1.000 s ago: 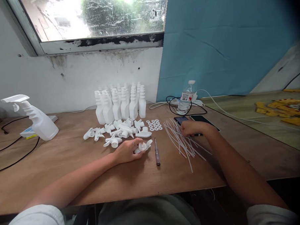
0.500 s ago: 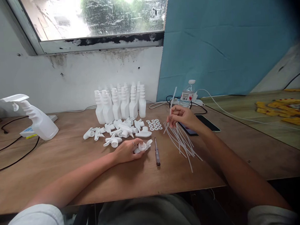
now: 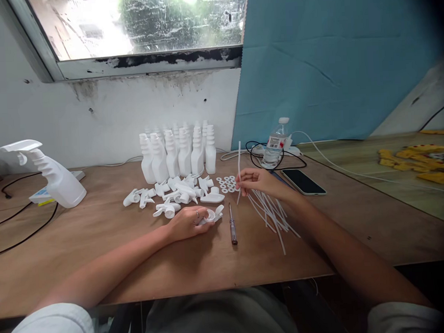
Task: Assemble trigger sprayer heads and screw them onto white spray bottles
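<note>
My left hand [image 3: 189,223] is closed around a white trigger spray head [image 3: 218,213] just above the table, its round cap opening facing up. My right hand [image 3: 257,182] pinches a thin white plastic tube [image 3: 239,158], held nearly upright with its lower end below the fingers. Beneath that hand and wrist lies a loose bunch of more white tubes [image 3: 278,223]. Between the hands rests a screwdriver [image 3: 232,230] with a clear handle. Several small white ring washers [image 3: 228,185] lie in rows left of my right hand. A pile of white spray heads [image 3: 182,190] is behind my left hand.
Several white bottles [image 3: 172,156] stand in rows near the wall. An assembled spray bottle [image 3: 60,178] stands at left by a power strip [image 3: 42,195] and black cords. At right are a phone [image 3: 304,181], a water bottle [image 3: 276,147], cables and yellow pieces [image 3: 415,160].
My right hand has moved left, away from the bunch, carrying one tube. That tube is now more upright, and the phone is less covered. My left hand stays nearly in place.
</note>
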{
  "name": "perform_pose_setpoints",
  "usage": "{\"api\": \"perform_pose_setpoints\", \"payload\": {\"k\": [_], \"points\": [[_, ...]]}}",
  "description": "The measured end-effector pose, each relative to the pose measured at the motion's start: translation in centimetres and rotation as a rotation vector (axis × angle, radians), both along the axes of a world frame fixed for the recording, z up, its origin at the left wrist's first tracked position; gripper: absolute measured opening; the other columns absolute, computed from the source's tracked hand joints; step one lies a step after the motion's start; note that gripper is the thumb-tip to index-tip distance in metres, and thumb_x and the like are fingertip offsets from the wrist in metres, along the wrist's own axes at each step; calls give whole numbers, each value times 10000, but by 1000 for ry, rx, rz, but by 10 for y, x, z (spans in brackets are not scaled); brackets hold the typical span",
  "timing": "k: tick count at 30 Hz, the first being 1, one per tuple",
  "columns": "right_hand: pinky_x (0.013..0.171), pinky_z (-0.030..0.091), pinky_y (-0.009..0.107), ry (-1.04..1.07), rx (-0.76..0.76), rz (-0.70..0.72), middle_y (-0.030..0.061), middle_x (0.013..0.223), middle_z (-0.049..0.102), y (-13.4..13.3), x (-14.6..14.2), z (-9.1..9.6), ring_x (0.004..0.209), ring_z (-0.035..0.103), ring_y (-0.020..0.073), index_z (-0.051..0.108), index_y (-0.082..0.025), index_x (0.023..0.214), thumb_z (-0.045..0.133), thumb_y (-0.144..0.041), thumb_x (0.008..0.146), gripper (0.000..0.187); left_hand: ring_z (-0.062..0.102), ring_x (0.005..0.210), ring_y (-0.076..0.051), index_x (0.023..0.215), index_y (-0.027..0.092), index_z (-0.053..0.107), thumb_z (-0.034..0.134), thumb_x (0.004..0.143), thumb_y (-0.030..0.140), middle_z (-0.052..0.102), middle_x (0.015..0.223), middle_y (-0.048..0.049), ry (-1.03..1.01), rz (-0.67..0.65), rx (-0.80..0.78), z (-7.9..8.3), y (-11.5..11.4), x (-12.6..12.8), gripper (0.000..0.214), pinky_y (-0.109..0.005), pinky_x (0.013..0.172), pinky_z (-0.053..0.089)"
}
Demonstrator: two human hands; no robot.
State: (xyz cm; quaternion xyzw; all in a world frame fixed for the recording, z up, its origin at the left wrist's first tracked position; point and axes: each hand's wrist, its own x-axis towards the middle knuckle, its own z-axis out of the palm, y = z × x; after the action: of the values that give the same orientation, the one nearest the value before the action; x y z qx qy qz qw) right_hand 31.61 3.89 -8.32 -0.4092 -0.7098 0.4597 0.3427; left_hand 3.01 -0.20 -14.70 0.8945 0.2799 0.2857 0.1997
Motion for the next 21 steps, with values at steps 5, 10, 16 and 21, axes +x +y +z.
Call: {"api": "perform_pose_setpoints", "payload": {"k": [5, 10, 16, 21], "points": [[608, 468, 233, -279, -36, 99, 54, 757, 692, 7, 5, -12, 648, 628, 133, 673, -106, 875, 662, -431, 762, 344, 657, 934, -177, 782, 182, 515, 536, 885, 334, 686, 1103, -77, -23, -48, 40, -4, 2, -1, 185, -281, 820, 505], [653, 485, 262, -205, 78, 101, 66, 739, 699, 7, -4, -19, 669, 637, 150, 687, -112, 830, 622, -490, 817, 384, 656, 854, -166, 911, 187, 517, 540, 876, 356, 686, 1066, -66, 48, 3, 5, -6, 0, -1, 173, -278, 781, 504], [643, 516, 279, 195, 164, 118, 67, 778, 689, -17, -43, -26, 664, 666, 154, 653, -134, 834, 592, -459, 882, 334, 622, 736, -139, 1081, 209, 461, 575, 827, 419, 658, 1018, -33, 47, 82, -80, -4, -2, 0, 349, -255, 711, 489], [666, 508, 263, 161, 198, 149, 51, 760, 669, -36, -66, -33, 712, 656, 146, 665, -143, 837, 591, -447, 887, 317, 602, 649, -126, 1126, 187, 478, 586, 825, 423, 647, 1016, -43, 47, 74, -130, 1, -4, 0, 398, -249, 631, 466]]}}
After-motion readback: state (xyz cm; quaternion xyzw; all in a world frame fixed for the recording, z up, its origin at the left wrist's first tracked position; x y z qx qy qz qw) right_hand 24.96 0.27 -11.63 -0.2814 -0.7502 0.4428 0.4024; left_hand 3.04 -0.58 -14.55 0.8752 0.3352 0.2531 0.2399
